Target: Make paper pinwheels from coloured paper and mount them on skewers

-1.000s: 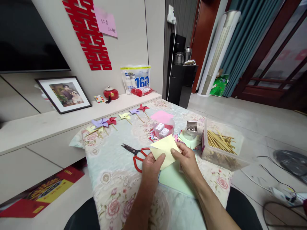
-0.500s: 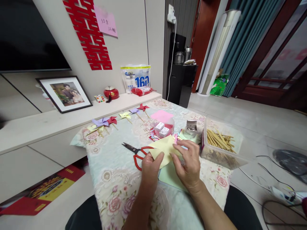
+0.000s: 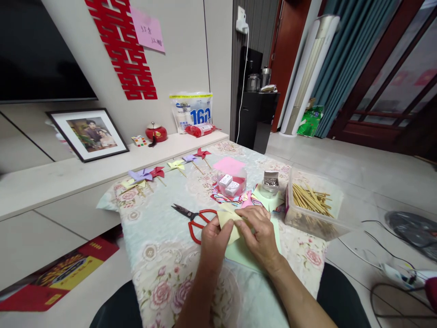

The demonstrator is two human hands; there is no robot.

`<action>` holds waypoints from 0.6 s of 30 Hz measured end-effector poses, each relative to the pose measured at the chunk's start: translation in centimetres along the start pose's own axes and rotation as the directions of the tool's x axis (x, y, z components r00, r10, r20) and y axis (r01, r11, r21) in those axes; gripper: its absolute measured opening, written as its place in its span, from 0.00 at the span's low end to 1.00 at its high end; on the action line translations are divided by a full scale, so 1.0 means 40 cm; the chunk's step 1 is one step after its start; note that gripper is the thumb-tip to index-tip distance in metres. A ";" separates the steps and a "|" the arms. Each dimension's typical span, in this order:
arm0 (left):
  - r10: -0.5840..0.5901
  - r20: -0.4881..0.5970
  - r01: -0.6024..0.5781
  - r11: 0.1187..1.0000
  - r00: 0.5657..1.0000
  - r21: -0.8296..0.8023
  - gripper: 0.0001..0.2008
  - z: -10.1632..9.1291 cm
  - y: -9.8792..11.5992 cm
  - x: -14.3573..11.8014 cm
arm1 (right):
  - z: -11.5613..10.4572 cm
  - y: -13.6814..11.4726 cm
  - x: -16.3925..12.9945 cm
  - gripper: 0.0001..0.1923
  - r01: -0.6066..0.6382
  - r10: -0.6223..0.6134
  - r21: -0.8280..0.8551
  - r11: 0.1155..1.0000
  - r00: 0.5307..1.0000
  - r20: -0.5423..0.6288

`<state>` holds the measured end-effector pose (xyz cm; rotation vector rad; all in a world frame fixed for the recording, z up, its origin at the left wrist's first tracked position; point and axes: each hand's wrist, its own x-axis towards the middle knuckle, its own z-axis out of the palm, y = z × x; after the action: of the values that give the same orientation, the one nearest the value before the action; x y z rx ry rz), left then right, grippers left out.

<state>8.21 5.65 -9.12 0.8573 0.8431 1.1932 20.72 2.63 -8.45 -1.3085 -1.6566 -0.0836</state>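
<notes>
Both hands hold a pale yellow paper sheet low over the floral tablecloth. My left hand pinches its near left edge. My right hand lies over its right part, fingers pressing it down, so most of the sheet is hidden. Under the hands lies a light green paper sheet. Red-handled scissors lie just left of my left hand, blades pointing left.
A clear tub of wooden sticks stands at the right. A small jar of pins, a round clear box with a pink sheet behind it, and coloured paper scraps sit ahead. Several paper pinwheels line the far edge.
The yellow sheet came down from a raised, spread position towards the table. My right hand moved from its right corner over its top and now covers much of it.
</notes>
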 end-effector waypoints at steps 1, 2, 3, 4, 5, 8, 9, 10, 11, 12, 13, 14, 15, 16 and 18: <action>0.003 -0.002 -0.003 1.000 1.000 0.015 0.15 -0.001 0.000 0.000 | 0.001 0.000 0.000 0.08 -0.003 0.003 0.010 1.000 1.000 -0.004; 0.005 -0.001 -0.005 1.000 1.000 0.025 0.14 -0.001 0.000 0.000 | 0.002 0.001 0.000 0.07 -0.006 0.007 0.021 1.000 1.000 -0.008; 0.009 0.000 -0.009 0.999 1.000 0.032 0.14 -0.002 -0.001 0.001 | 0.002 0.001 0.000 0.07 -0.011 0.012 0.034 0.999 1.000 -0.009; 0.016 0.002 -0.016 0.999 1.000 0.038 0.13 -0.003 -0.002 0.002 | 0.003 0.001 0.000 0.06 -0.019 0.019 0.048 0.999 1.000 -0.007; 0.028 0.000 -0.028 0.999 1.000 0.042 0.12 -0.005 -0.003 0.004 | 0.003 0.001 0.000 0.06 -0.029 0.030 0.061 0.998 1.000 -0.003; 0.075 0.002 -0.075 0.993 0.997 0.088 0.10 -0.012 -0.009 0.011 | 0.002 0.001 0.001 0.05 -0.071 0.070 0.090 0.993 0.997 0.013; 0.091 0.004 -0.091 0.989 0.996 0.116 0.10 -0.015 -0.011 0.014 | 0.001 0.001 0.002 0.04 -0.084 0.083 0.100 0.991 0.996 0.014; 0.105 0.008 -0.105 0.984 0.994 0.141 0.10 -0.019 -0.013 0.017 | 0.001 0.000 0.002 0.04 -0.097 0.096 0.111 0.989 0.995 0.015; 0.120 0.008 -0.120 0.979 0.993 0.164 0.11 -0.022 -0.014 0.019 | 0.000 0.000 0.002 0.05 -0.109 0.108 0.123 0.986 0.994 0.017; 0.138 0.000 -0.136 0.974 0.990 0.180 0.11 -0.026 -0.014 0.021 | 0.000 0.000 0.002 0.05 -0.122 0.121 0.137 0.983 0.992 0.021; 0.162 -0.021 -0.156 0.970 0.987 0.189 0.12 -0.028 -0.012 0.022 | -0.001 -0.001 0.002 0.05 -0.138 0.135 0.152 0.979 0.990 0.028; 0.193 -0.051 -0.179 0.964 0.980 0.195 0.14 -0.031 -0.010 0.023 | -0.002 -0.001 0.002 0.05 -0.155 0.151 0.166 0.974 0.988 0.036; 0.225 -0.087 -0.205 0.958 0.970 0.199 0.16 -0.033 -0.006 0.023 | -0.003 -0.002 0.003 0.05 -0.172 0.167 0.179 0.969 0.985 0.044; 0.257 -0.125 -0.230 0.952 0.958 0.202 0.19 -0.034 -0.002 0.024 | -0.005 -0.003 0.003 0.06 -0.189 0.183 0.191 0.963 0.982 0.049; 0.280 -0.163 -0.252 0.952 0.946 0.173 0.26 -0.038 0.006 0.023 | -0.008 -0.006 0.005 0.06 -0.225 0.217 0.210 0.951 0.974 0.061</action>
<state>6.91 6.78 -9.68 1.0179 1.0017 1.4789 20.74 2.49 -8.00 -1.3245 -1.4918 0.2505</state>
